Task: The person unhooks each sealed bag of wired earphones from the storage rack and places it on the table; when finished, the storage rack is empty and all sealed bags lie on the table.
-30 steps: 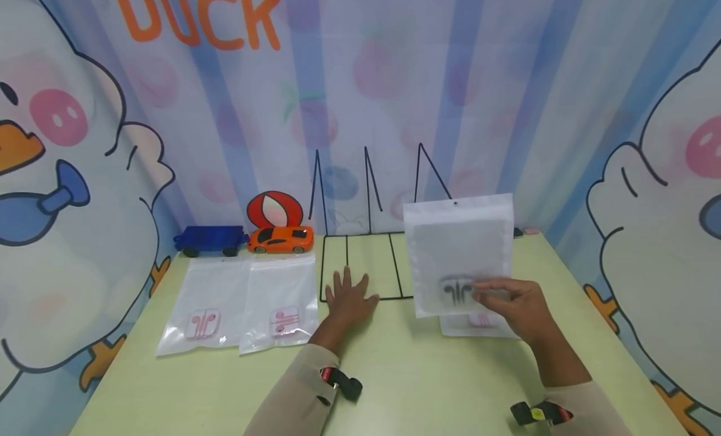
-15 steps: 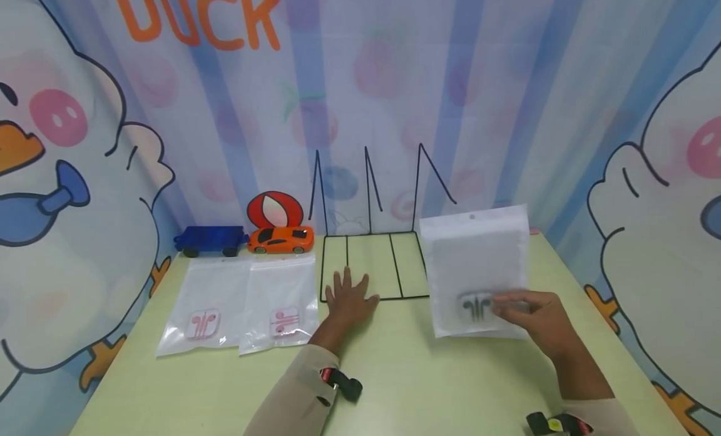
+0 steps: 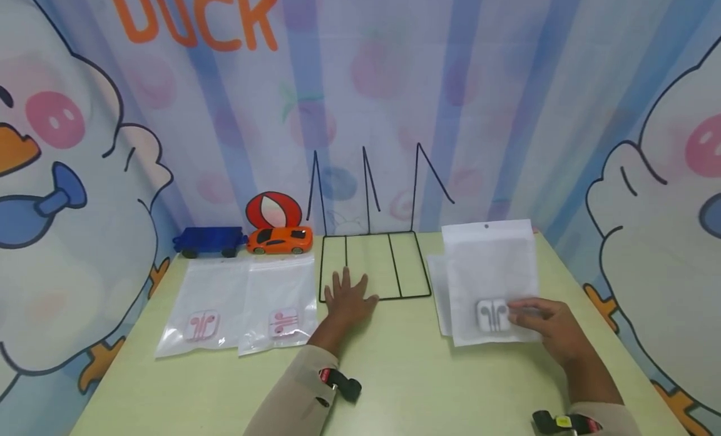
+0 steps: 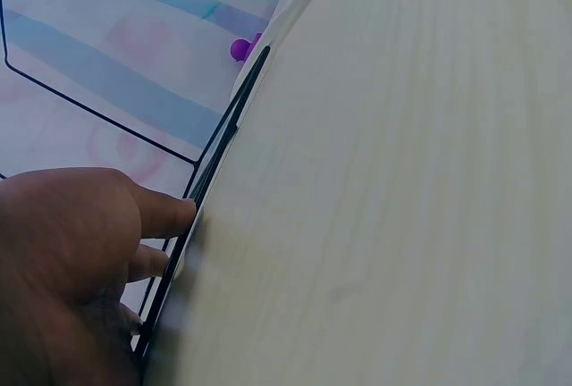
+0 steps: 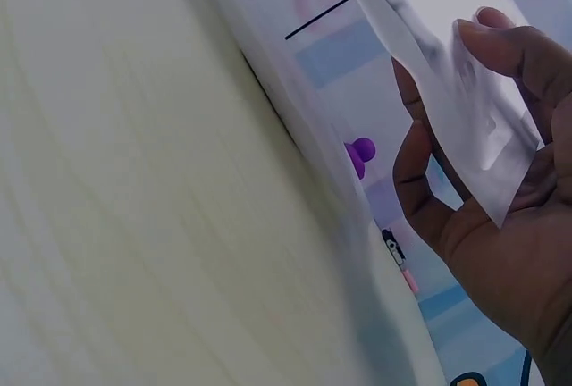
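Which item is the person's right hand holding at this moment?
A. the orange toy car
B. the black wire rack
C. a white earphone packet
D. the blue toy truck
C. The right hand pinches the lower edge of a white earphone packet to the right of the black wire rack, while the left hand lies flat at the rack's front edge.

Left of my grip on the pouch (image 3: 490,279), the wire rack (image 3: 372,261) blocks passage; bare table (image 3: 428,380) toward me lies open.
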A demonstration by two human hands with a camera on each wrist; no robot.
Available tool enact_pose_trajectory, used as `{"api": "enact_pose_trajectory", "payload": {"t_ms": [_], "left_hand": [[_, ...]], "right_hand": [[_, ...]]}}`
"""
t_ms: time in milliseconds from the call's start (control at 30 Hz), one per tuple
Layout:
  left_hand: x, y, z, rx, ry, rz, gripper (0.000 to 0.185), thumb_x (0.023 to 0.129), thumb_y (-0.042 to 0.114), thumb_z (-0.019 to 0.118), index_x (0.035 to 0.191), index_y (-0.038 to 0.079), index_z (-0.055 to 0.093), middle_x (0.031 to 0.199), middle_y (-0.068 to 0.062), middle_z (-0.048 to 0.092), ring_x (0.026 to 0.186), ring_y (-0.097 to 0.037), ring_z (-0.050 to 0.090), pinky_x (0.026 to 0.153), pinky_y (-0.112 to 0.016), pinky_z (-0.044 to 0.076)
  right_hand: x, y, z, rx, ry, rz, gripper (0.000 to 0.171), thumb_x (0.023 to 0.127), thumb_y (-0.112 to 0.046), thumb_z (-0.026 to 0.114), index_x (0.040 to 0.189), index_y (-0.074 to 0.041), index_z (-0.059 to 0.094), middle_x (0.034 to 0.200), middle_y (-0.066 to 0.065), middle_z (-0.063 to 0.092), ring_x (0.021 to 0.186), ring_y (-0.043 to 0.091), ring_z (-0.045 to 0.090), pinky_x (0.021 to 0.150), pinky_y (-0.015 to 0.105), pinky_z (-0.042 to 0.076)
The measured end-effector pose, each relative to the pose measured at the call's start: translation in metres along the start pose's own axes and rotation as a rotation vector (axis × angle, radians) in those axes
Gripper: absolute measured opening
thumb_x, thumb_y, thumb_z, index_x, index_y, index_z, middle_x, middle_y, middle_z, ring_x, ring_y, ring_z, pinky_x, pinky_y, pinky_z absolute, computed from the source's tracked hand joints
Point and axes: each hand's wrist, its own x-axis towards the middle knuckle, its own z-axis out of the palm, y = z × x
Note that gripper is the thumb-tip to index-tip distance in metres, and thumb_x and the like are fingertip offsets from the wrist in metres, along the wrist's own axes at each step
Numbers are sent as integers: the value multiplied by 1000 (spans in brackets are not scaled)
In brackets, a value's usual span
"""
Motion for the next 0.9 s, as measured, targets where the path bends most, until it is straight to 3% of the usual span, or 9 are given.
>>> {"api": "enact_pose_trajectory", "payload": {"t_ms": [133,333,600,900], "left_hand": [[1,-2,2,4,21,6,66,110,45,55,168,15,44,183,-25,9,170,-51,0,135,-72,4],[5,-4,5,0,18,8,67,109,46,56,168,16,44,184,-24,8,170,-51,-2,134,-73,2],[6,-3,5,18,2,0,68,110,46,54,170,17,41,184,-23,6,171,-50,-3,135,-71,1],[4,-2,4,36,-2,1,67,110,48,53,169,17,43,184,-24,8,170,-51,0,135,-72,5]], "right_hand": [[2,5,-1,-56,16,42,32,99,-21,82,126,-4,81,118,-36,60,110,-9,55,86,15,53],[1,7,-4,-159,42,83,41,98,-29,84,129,-4,79,129,-21,63,112,-10,50,87,11,46],[1,13,-13,-184,74,136,44,96,-34,85,130,-7,80,109,-36,63,103,-11,54,85,12,45],[4,28,-33,-216,77,218,47,96,-46,83,133,-15,80,112,-32,67,102,-8,55,87,21,43]]}}
